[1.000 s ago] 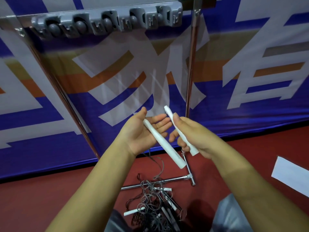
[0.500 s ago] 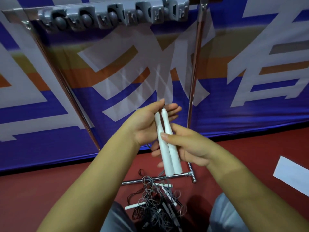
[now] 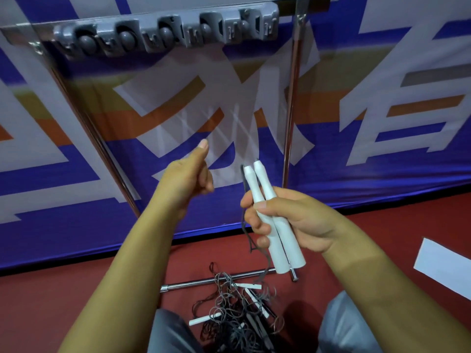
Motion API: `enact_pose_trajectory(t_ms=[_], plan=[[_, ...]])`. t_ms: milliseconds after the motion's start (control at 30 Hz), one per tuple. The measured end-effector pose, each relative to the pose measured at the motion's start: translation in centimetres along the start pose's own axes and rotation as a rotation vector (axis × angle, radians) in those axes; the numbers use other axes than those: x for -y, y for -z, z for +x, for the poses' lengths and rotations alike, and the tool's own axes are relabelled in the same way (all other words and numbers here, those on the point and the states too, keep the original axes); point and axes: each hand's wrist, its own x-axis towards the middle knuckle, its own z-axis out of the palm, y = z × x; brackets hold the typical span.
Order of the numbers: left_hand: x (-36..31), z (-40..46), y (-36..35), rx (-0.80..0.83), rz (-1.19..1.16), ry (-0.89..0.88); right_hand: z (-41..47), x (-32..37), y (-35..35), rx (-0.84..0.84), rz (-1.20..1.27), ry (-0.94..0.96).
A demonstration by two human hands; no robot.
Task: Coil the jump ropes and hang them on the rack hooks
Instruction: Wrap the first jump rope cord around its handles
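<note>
My right hand point(image 3: 300, 220) grips two white jump-rope handles point(image 3: 258, 183) side by side, their tips pointing up. Their dark cord point(image 3: 245, 226) hangs from the tips, past my fingers, down to the floor. My left hand point(image 3: 188, 179) hovers apart to the left of the handles, thumb stuck out and fingers curled, with nothing seen in it. The grey hook rail point(image 3: 165, 29) of the rack runs across the top of the view, well above both hands, with nothing hanging on it.
The rack's chrome posts point(image 3: 293, 98) stand before a blue, white and orange banner; its base bar point(image 3: 216, 280) lies on the red floor. A tangled pile of jump ropes point(image 3: 239, 309) lies between my knees. A white sheet point(image 3: 446, 266) lies at right.
The two handles were brought together, then my left hand let go and drew away to the left. My right hand now holds both handles alone, slightly further right.
</note>
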Motion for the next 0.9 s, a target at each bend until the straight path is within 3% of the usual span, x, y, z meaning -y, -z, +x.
enact_pose_trajectory(t_ms=[33, 100, 233, 367, 500, 567, 667, 733, 800, 900], plan=[[0.1, 0.1, -0.2, -0.013, -0.028, -0.074, 0.0, 0.2, -0.1, 0.015, 0.002, 0.010], [0.4, 0.0, -1.5, 0.183, -0.079, -0.174, 0.1, 0.4, -0.5, 0.070, -0.002, 0.020], [0.7, 0.5, -2.9, 0.509, -0.291, -0.012, -0.1, 0.6, -0.8, 0.102, 0.001, 0.017], [1.2, 1.8, -1.2, 0.568, -0.356, -0.032, -0.8, 0.6, 0.4, 0.014, -0.008, -0.024], [-0.4, 2.7, 0.2, 0.539, -0.130, -0.024, -0.6, 0.1, 1.4, -0.100, -0.109, -0.078], [-1.7, 2.6, 0.6, 0.513, 0.089, -0.048, -0.5, -0.2, 1.6, -0.128, -0.137, -0.102], [-3.4, 1.5, -0.1, 0.372, 0.617, -0.205, 0.0, -0.6, 1.4, -0.239, -0.144, -0.101], [-3.5, 0.1, -1.4, 0.228, 0.801, -0.348, 0.8, -1.0, 1.1, -0.351, -0.158, -0.042], [-3.0, -1.3, -2.7, 0.156, 0.628, -0.305, 1.4, -1.1, 0.7, -0.459, -0.234, 0.029], [-1.9, -2.6, -3.4, 0.247, 0.014, 0.044, 1.6, -0.9, 0.4, -0.554, -0.250, 0.115]])
